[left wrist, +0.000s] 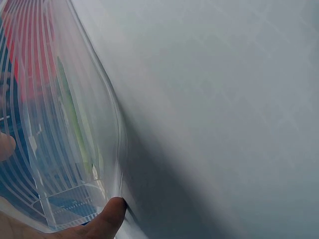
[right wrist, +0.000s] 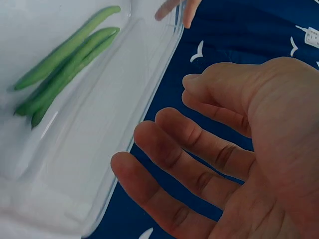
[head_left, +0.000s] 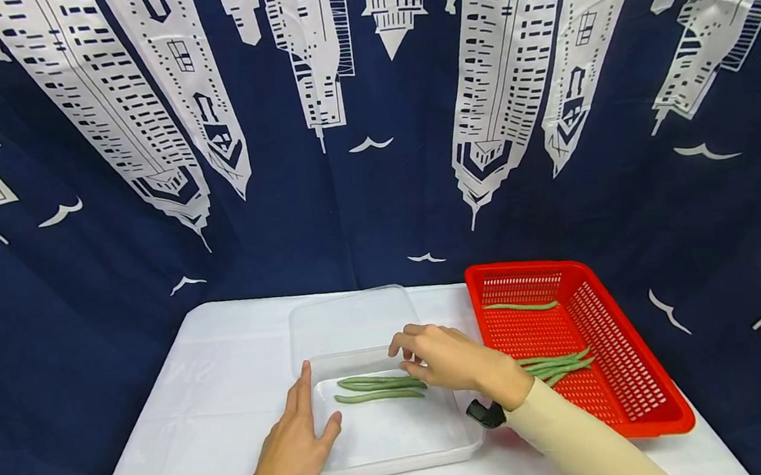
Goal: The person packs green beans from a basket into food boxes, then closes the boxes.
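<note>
White tbl point(head_left: 204, 411); beans point(head_left: 382, 383) in box point(head_left: 404, 465), long axis L–R; L grip point(head_left: 293, 449) & R grip point(head_left: 450, 355) spread

Three green beans point(head_left: 379, 395) are held in one container point(head_left: 396, 467); one lid point(head_left: 341, 323), two hands point(head_left: 294, 444) and one red basket point(head_left: 651, 426), its beans not fully countable, are seen.

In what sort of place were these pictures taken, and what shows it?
Probably a tabletop staged indoors: a navy cloth with a city print fills the background, and a white table holds a red basket and a plastic container, both with green beans.
</note>
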Motion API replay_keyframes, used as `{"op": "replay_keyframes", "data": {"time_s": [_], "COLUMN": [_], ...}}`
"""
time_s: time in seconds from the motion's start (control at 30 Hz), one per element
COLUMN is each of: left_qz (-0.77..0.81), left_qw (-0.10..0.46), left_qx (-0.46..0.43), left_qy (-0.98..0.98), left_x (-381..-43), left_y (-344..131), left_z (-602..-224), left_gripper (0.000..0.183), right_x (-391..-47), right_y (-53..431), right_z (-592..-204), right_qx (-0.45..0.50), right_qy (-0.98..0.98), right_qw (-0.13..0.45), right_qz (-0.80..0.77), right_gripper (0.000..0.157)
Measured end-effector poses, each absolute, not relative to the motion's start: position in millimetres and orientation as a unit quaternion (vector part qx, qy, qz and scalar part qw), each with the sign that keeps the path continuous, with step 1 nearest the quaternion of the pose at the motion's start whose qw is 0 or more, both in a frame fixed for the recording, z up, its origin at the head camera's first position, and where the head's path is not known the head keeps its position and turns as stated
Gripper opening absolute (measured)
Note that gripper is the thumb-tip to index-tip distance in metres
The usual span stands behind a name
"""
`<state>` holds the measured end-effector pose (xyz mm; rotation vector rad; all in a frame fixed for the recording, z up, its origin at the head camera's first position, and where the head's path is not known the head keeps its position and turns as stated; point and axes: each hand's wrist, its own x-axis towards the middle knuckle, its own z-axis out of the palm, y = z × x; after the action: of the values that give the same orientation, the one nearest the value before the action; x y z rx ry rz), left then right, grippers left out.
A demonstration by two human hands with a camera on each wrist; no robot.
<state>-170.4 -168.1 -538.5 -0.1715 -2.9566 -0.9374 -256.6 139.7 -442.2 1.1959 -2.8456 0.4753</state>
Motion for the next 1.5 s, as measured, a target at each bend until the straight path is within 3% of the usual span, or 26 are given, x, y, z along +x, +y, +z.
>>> {"op": "replay_keyframes", "data": {"time_s": [0.7, 1.1, 1.3, 1.5], "left_qz": [-0.302, -0.309, -0.309, -0.313], "left_qw": [0.02, 0.023, 0.022, 0.018], "left_qx": [-0.061, -0.058, -0.06, -0.06], "left_qy": [-0.951, -0.949, -0.949, -0.948], "left_x": [-170, -169, -169, -169], "left_y": [-168, -169, -169, -170], "left_z": [-538, -541, -541, -541], "left_gripper": [0.101, 0.1, 0.1, 0.1], "right_x": [-253, -255, -260, -263], "right_y": [237, 296, 326, 347], "right_z": [-419, -427, -440, -453], "right_qx": [0.327, 0.318, 0.304, 0.285], "right_qy": [-0.926, -0.928, -0.938, -0.944], "right_qw": [0.06, 0.072, 0.037, -0.06], "right_qz": [0.181, 0.179, 0.165, 0.158], "right_gripper": [0.02, 0.02, 0.026, 0.042]}}
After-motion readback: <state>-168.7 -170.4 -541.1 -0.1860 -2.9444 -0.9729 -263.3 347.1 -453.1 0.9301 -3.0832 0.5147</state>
